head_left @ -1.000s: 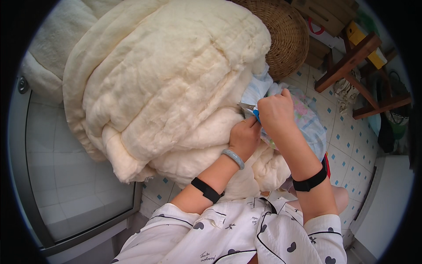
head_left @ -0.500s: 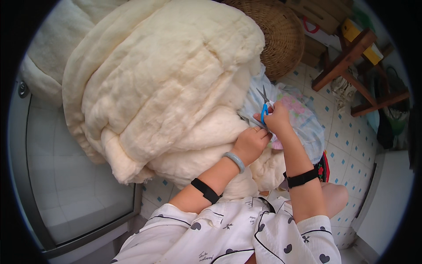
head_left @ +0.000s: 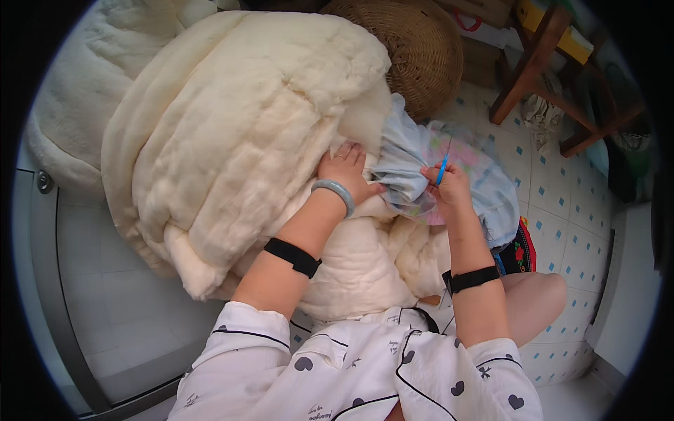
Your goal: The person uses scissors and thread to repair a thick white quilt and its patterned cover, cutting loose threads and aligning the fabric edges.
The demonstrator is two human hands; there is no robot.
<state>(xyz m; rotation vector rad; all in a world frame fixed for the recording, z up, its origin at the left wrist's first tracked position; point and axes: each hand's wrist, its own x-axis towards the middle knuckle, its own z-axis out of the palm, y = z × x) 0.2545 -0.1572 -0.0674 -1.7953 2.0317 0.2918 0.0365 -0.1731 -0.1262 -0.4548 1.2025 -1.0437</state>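
Observation:
A big folded heap of cream fluffy batting fills the left and middle. My left hand lies on it with fingers apart, its thumb at the edge of a thin light-blue cloth with pink flower print. My right hand grips scissors with blue handles, their blades pointing away from me, and seems to pinch the gathered cloth with its fingertips.
A round wicker basket stands beyond the heap. A wooden stool is at upper right, near crumpled items on the tiled floor. A glass door in a metal frame runs along the left; dark flowered fabric lies by my right knee.
My left hand has moved up and left onto the batting and spread out. The scissors have swung upright in my right hand, and the blue cloth is now more gathered.

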